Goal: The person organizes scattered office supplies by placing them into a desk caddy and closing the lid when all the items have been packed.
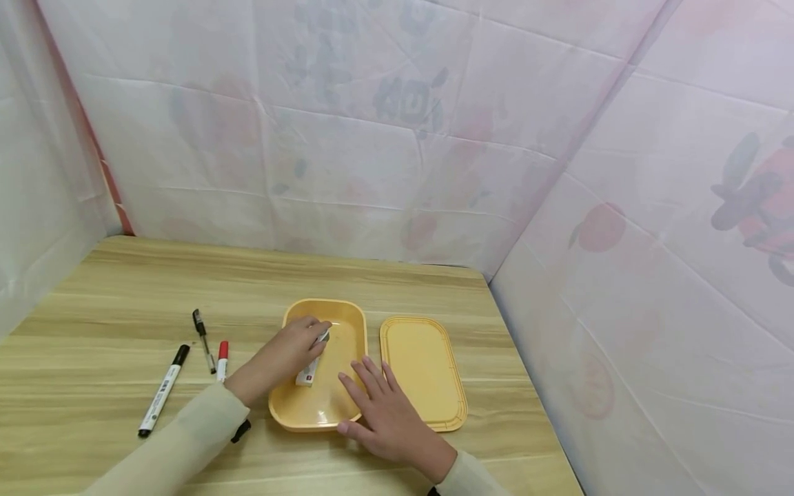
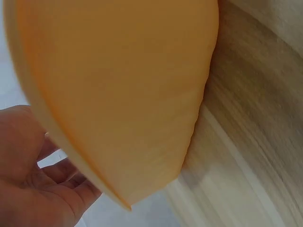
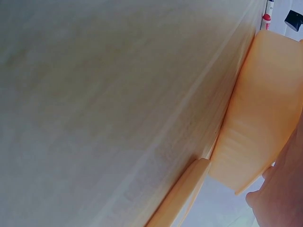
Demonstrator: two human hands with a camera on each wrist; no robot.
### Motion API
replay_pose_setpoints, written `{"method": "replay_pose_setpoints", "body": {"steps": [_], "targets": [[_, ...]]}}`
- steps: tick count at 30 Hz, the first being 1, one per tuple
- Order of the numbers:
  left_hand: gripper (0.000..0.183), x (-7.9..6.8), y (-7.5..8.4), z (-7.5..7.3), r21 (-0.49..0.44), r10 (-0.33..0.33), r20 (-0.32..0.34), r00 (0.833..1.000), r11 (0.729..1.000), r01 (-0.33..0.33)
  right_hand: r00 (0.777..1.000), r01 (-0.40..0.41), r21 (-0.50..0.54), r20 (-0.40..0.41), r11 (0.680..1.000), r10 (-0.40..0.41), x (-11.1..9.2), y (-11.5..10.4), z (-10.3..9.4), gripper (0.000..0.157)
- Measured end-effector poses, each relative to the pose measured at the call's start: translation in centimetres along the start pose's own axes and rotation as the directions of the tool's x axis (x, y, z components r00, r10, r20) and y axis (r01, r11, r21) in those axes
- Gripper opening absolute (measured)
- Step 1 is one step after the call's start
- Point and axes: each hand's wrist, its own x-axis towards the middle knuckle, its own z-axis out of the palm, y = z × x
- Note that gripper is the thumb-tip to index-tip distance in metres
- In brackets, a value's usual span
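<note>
Sleeve (image 1: 186,430) nearest; half-covered white item (image 1: 307,373) apparently points lengthwise away, slightly rightward.

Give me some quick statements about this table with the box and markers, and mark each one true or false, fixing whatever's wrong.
1. The left hand reaches into the yellow tub, its fingers on a small white box. True.
2. The lid lies on the table to the right of the tub. True.
3. The small white box is lying on the lid. False: it is inside the tub.
4. The red-capped marker lies between the black-capped marker and the tub. True.
5. The black-capped marker is in the tub. False: it lies on the table, left of the tub.
6. The right hand holds a marker. False: the right hand is at the tub's right rim, fingers spread.
</note>
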Motion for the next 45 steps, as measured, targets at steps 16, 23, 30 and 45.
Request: {"method": "replay_pose_setpoints", "body": {"steps": [16,23,30,45], "targets": [[0.034,1.0,1.4,2.3,0.025,0.039,0.049,0.998,0.999,-0.04,0.999,0.017,-0.038,-0.032,0.999,-0.019,0.0,0.0,0.1,0.071],[0.03,1.0,1.8,3.2,-0.014,0.05,0.095,0.994,0.999,-0.049,1.0,0.016,-0.036,-0.025,0.999,-0.017,0.0,-0.1,0.2,0.071],[0.027,1.2,2.2,4.0,-0.028,0.023,0.12,0.993,0.999,-0.02,1.0,0.009,-0.027,-0.022,1.0,-0.009,-0.1,0.0,0.2,0.073],[0.033,0.5,2.5,4.7,0.067,0.122,0.068,0.99,0.99,-0.126,1.0,0.001,-0.019,-0.013,1.0,-0.001,-0.1,0.0,0.0,0.073]]}}
